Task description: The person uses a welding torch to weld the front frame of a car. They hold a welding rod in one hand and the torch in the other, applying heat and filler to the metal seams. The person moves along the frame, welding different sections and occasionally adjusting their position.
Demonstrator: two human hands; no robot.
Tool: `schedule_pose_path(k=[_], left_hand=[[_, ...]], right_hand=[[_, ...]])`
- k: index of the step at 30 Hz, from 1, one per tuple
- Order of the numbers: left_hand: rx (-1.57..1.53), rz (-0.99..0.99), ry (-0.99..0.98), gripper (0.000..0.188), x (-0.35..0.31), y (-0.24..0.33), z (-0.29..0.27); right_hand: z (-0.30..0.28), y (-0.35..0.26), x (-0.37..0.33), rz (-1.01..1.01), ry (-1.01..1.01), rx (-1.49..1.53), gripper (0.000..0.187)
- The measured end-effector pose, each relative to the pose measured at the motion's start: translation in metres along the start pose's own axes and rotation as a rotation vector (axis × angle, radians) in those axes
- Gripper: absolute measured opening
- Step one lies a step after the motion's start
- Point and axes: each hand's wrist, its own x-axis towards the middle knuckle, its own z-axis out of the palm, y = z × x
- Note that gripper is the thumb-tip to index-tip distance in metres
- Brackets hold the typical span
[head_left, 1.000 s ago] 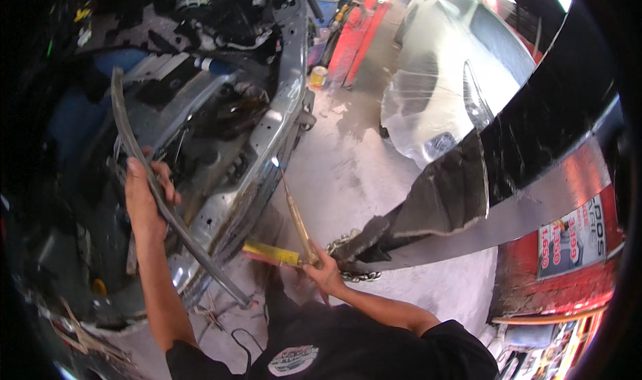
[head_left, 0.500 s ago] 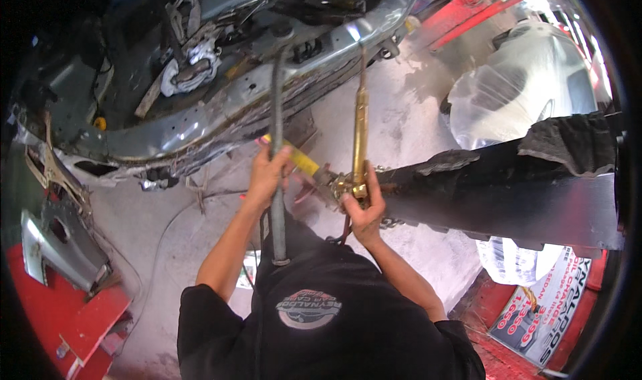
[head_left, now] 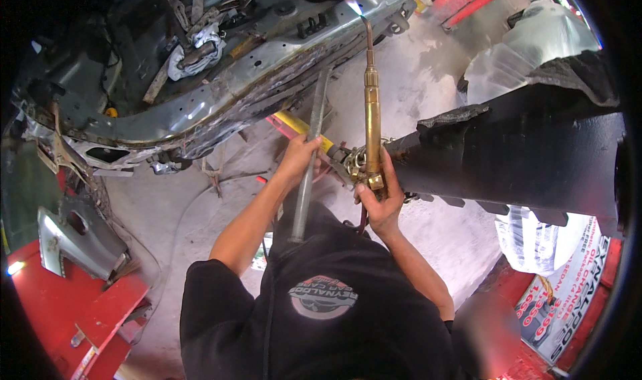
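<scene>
My left hand (head_left: pixel 299 159) is closed around the middle of a long grey metal pipe (head_left: pixel 305 199). The pipe leans, its top end beside the lower edge of a grey car body (head_left: pixel 227 92) and its bottom end against my shirt. In my right hand (head_left: pixel 383 209) is a brass gas torch (head_left: pixel 372 112), gripped near its valves and pointing away from me. A small bright flame (head_left: pixel 354 6) burns at the bent tip, over the edge of the car body. A dark red hose (head_left: pixel 363 221) hangs below the torch.
A thick black beam (head_left: pixel 508 159) reaches in from the right, with chain and a yellow bar (head_left: pixel 289 123) at its near end. Clamps (head_left: pixel 63 146) grip the car's left side. A loose silver panel (head_left: pixel 83 239) lies on red metal (head_left: pixel 40 300). A plastic-covered shape (head_left: pixel 535 46) stands far right.
The pipe has swung right and tilted, and its top has come down off the car's edge. The torch has shifted slightly right, its flame now clearly visible. The whole view has moved a little.
</scene>
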Motion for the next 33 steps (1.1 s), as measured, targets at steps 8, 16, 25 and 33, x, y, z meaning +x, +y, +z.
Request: schedule_pose_path(k=[8, 16, 25, 33], left_hand=[[-0.114, 0.007, 0.059, 0.015, 0.006, 0.001, 0.0], [-0.269, 0.031, 0.041, 0.015, 0.002, -0.008, 0.005], [-0.465, 0.044, -0.001, 0.022, -0.006, 0.014, 0.014], [-0.645, -0.005, -0.233, 0.022, -0.005, 0.062, -0.004]], right_hand=[[-0.007, -0.003, -0.004, 0.004, -0.01, -0.023, 0.077], [-0.014, 0.001, -0.007, -0.02, -0.03, -0.04, 0.076], [-0.016, -0.01, -0.007, -0.043, -0.031, 0.019, 0.076], [-0.009, -0.016, 0.0, -0.047, -0.014, 0.037, 0.074]])
